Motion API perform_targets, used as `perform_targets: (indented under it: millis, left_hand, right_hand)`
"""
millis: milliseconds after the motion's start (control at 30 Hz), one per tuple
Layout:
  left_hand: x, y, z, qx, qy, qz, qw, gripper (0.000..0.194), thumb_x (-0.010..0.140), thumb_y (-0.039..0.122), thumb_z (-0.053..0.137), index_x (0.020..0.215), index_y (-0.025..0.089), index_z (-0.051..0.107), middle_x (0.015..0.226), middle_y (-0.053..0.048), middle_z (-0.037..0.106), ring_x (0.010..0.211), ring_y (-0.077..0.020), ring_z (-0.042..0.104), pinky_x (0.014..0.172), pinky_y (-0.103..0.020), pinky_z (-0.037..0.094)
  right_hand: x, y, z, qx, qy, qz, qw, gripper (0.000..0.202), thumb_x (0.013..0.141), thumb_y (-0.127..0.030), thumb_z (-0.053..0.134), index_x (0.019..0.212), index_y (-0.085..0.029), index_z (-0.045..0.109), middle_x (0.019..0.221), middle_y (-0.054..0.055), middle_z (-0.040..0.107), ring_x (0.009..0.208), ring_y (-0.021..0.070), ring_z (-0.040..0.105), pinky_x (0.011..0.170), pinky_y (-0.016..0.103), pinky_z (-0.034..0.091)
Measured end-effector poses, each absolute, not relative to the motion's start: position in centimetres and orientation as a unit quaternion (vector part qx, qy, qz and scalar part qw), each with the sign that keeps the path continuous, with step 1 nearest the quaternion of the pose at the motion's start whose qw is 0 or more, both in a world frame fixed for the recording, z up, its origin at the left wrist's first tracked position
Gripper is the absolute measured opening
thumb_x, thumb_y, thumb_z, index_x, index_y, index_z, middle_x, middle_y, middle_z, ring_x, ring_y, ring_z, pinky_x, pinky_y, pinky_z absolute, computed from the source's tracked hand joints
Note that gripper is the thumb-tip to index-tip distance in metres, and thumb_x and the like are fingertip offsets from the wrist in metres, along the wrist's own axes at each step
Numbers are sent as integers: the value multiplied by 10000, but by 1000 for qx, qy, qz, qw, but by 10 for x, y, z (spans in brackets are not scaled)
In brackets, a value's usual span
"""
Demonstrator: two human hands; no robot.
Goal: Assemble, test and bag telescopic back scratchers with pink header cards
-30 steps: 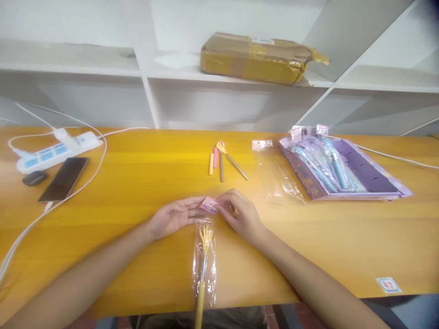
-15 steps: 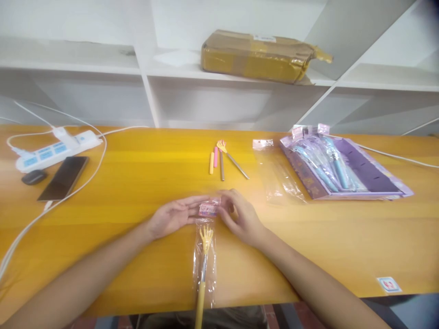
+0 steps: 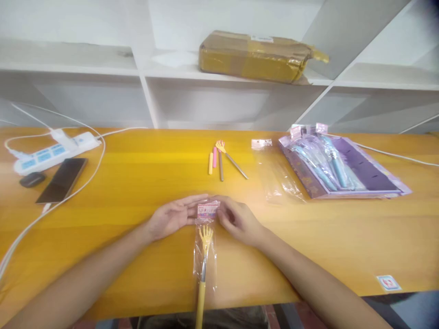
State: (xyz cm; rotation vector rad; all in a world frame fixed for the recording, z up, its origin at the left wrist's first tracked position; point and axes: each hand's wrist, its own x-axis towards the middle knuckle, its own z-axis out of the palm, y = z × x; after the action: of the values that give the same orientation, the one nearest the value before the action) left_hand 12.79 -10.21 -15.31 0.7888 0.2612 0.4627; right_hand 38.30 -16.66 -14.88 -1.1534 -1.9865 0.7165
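Observation:
A clear plastic bag (image 3: 195, 260) with a pink printed header lies in front of me. In it is a back scratcher (image 3: 206, 238) with a yellow hand-shaped head, a metal rod and a yellow grip running past the table's front edge. My left hand (image 3: 171, 217) is open, its outstretched fingers reaching behind the header. At the header's right edge, my right hand (image 3: 240, 221) is closed with fingers curled on the bag. Farther back lie a yellow-headed back scratcher rod (image 3: 236, 165), another rod (image 3: 221, 167), a yellow grip (image 3: 210, 163) and a pink grip (image 3: 215, 157).
An empty-looking clear bag (image 3: 277, 176) lies beside a purple display box (image 3: 387, 180) holding bagged blue-handled items (image 3: 338, 169). On the left are a power strip (image 3: 56, 153), cables and a phone (image 3: 61, 180). A taped parcel (image 3: 254, 57) rests on the shelf.
My right fingers have shifted slightly down and curled more at the header, which now shows flatter and clearer. My left hand stays nearly in place.

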Motion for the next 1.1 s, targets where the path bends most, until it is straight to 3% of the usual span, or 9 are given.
perform_targets:
  millis: [133,300,467,667,833,900,1000,1100]
  left_hand:
    - [128,-102,-156,376,122,232,889,665,910,287,515,1556,132,544,1677,-183,438,1522,-419,420,1226,-627,312]
    - [128,-102,-159,373,125,245,886,662,896,284,527,1536,123,568,1635,-191,496,1520,-409,424,1230,-618,318]
    - [129,-104,-155,414,111,242,870,649,918,329,549,1545,159,563,1661,-182,461,1529,-426,414,1224,-638,329]
    - [131,-110,-152,500,102,232,828,639,952,389,646,1558,211,553,1665,-170,458,1532,-418,421,1235,-607,359]
    - [135,-119,-160,504,150,260,810,743,968,307,726,1634,363,403,1721,-139,369,1482,-357,511,1190,-545,453]
    - [137,-123,-163,522,186,255,792,759,960,265,747,1628,359,399,1658,-146,470,1432,-312,572,1181,-503,472]
    - [139,-126,-163,553,244,220,766,491,960,310,755,1424,219,621,1391,-152,708,1275,-267,691,1126,-428,518]
    - [138,-123,-160,566,286,222,741,347,953,388,759,1211,163,700,1173,-123,787,1097,-238,754,999,-366,573]
  right_hand:
    - [383,-167,-150,-445,-765,273,377,265,1028,-173,527,1270,-228,619,911,23,713,719,136,631,729,270,527]
    - [383,-167,-153,-446,-769,263,374,234,1035,-181,525,1250,-238,594,745,-34,591,621,128,541,654,260,481]
    - [379,-169,-155,-479,-719,273,423,388,1047,-218,549,1418,-234,440,766,-55,494,598,120,501,571,242,432]
    - [370,-171,-152,-502,-720,174,446,98,1023,-196,622,1117,-217,637,831,-11,512,655,118,497,594,258,414]
    - [372,-169,-146,-485,-710,164,483,85,1026,-154,615,1023,-207,681,763,-25,482,634,113,492,582,256,412]
    - [372,-171,-144,-479,-705,155,500,96,1016,-138,624,1022,-208,689,743,-32,471,623,110,487,577,254,415]
    - [367,-177,-145,-458,-714,129,514,124,997,-105,639,1043,-212,681,722,-38,477,609,109,481,564,250,413]
    - [363,-182,-149,-422,-749,105,500,166,980,-86,655,1082,-215,673,735,-27,519,605,108,486,544,244,399]
